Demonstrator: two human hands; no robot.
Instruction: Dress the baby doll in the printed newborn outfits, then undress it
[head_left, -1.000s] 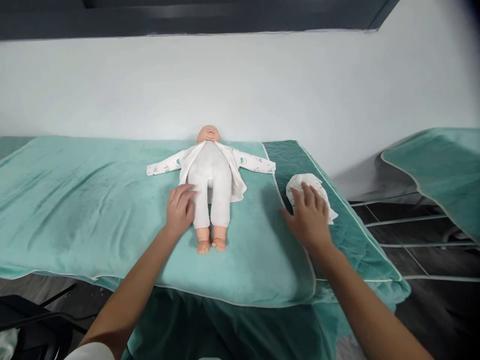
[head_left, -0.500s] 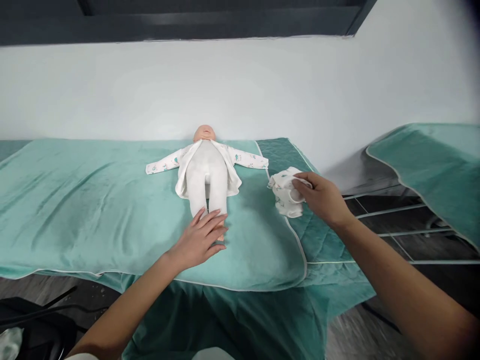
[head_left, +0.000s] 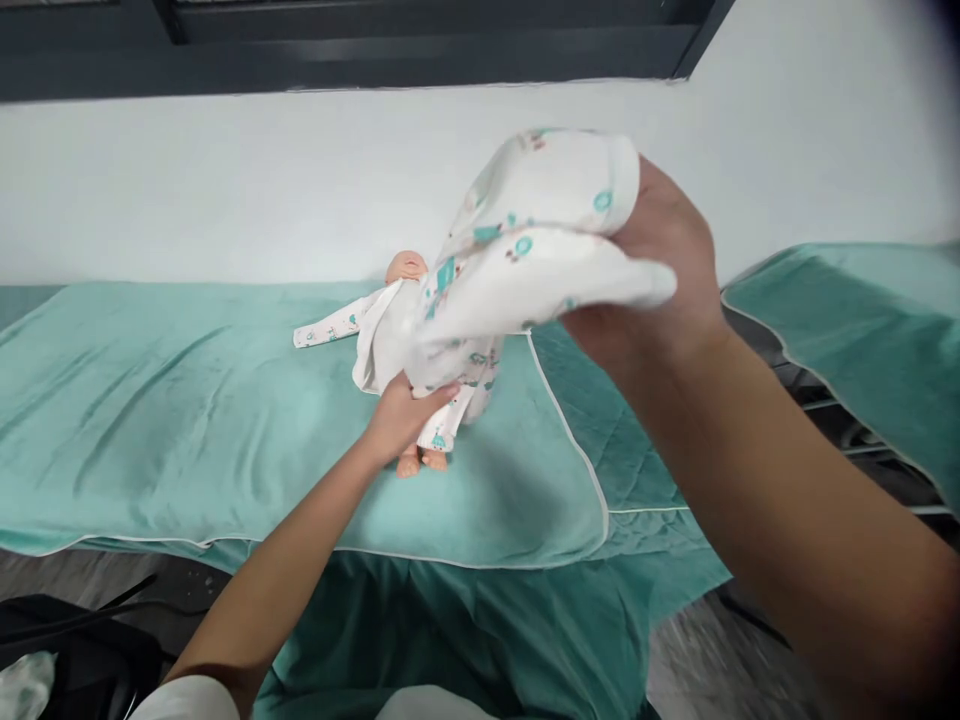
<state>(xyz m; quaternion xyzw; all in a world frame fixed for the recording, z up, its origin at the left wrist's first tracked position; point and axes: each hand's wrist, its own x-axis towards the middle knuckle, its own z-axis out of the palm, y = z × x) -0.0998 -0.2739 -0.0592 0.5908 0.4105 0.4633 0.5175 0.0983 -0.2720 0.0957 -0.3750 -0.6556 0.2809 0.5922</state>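
Note:
White baby pants [head_left: 517,280] with a small teal and pink print hang stretched out above the doll. My right hand [head_left: 664,240] grips their raised upper end, its fingers mostly covered by the cloth. Lower down, my left hand [head_left: 409,410] pinches the cloth, thumb across the front and the other fingers largely hidden. Behind lies a baby doll [head_left: 406,265] on its back in an open white jacket [head_left: 330,327] with printed sleeves. The pants cover its right-hand side and most of its legs; its bare feet [head_left: 421,461] show below.
A light green blanket [head_left: 187,420] covers the bed, over a darker quilted cover [head_left: 637,440]. At the right, another green cloth [head_left: 862,310] drapes near metal bars. A white wall [head_left: 225,190] stands behind, and a black bag-like object [head_left: 82,650] sits at lower left.
My right hand has lifted the bundled pants from the bed, up and leftward, and they have unfolded. My left hand has moved up from the doll's feet and taken hold of them.

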